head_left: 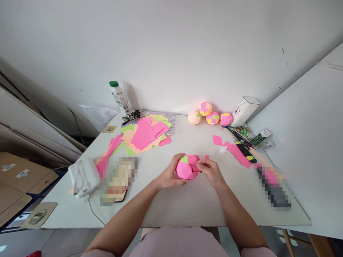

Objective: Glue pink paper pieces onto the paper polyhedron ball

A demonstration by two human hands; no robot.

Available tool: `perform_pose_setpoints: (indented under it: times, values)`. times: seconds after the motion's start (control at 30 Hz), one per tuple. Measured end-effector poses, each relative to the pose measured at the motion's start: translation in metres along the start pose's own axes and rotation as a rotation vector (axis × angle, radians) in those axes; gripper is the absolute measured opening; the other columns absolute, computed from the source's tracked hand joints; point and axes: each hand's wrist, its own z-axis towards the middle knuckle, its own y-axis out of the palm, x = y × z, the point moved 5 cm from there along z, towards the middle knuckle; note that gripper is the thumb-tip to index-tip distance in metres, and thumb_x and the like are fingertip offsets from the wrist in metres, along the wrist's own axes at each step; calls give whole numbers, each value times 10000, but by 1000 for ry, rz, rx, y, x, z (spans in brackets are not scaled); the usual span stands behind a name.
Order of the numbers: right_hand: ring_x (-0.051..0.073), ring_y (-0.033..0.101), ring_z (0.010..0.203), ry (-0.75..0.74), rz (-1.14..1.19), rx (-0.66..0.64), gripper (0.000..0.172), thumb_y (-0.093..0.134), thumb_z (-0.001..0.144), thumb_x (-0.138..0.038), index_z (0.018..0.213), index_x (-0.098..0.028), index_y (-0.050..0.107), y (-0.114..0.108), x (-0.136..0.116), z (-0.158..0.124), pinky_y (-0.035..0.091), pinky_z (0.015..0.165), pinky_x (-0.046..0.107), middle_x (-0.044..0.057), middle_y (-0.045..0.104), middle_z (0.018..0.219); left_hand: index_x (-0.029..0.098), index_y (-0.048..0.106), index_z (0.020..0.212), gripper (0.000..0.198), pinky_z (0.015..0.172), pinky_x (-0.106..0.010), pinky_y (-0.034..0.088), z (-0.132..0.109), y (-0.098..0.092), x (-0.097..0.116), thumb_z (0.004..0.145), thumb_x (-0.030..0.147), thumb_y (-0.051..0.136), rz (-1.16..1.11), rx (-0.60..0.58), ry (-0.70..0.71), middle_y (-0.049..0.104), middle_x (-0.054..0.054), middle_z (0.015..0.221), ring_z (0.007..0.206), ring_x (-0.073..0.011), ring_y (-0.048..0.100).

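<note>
Pink paper ball (185,169), faceted and folded from many sheets with one green facet on top, is held between both hands over the near middle of the white table (187,207); whether it touches the tabletop cannot be told. At the far left lie a white charger block (82,176) with its cable and, behind it near the wall, a green-capped bottle (119,97) and a bunch of keys (132,115). Next comes a loose heap of paper sheets (144,134) in pink, green and peach, spread flat within arm's reach, likely as stock. The left hand (169,176) comes in with the forearm angled inward, wrist bent, palm and curled fingers cupping the ball's left and under side, closed firmly enough to steady it. The right hand (211,172) meets it from the other side, thumb and forefinger pinched together on a pink flap at the ball's right edge, the other fingers folded loosely below, a fine grip suited to working one fold. Behind, by the wall, three finished paper balls (205,108) sit grouped out of the way, and to the right lie pink paper scraps (235,150) and a black-and-yellow tool (246,151)
</note>
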Motion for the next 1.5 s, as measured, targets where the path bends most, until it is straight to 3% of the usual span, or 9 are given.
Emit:
perform_pose_setpoints:
  times: [0.53, 1.2, 1.5]
  values:
    - [161, 578, 673, -70, -115, 28, 172, 759, 649, -365, 712, -210, 717, 1, -11, -5, 470, 660, 319, 2, 641, 659, 276, 217, 1390, 924, 986, -497, 420, 0, 0, -1, 638, 273, 754, 13, 0, -10, 284, -108, 1341, 1230, -315, 372]
    - [111, 463, 560, 154, 171, -57, 204, 838, 532, -324, 644, -197, 727, 3, 1, 2, 350, 578, 298, -21, 586, 569, 271, 208, 1399, 952, 1026, -515, 370, 1, 0, -1, 628, 293, 766, 42, -6, 16, 277, -114, 1354, 1256, -327, 347]
    - [110, 452, 551, 114, 106, -59, 190, 816, 566, -340, 644, -195, 722, 2, -2, 0, 361, 576, 299, -22, 572, 559, 279, 193, 1406, 938, 1044, -552, 337, 1, -3, 1, 651, 318, 750, 110, 4, 43, 260, -120, 1370, 1292, -346, 302]
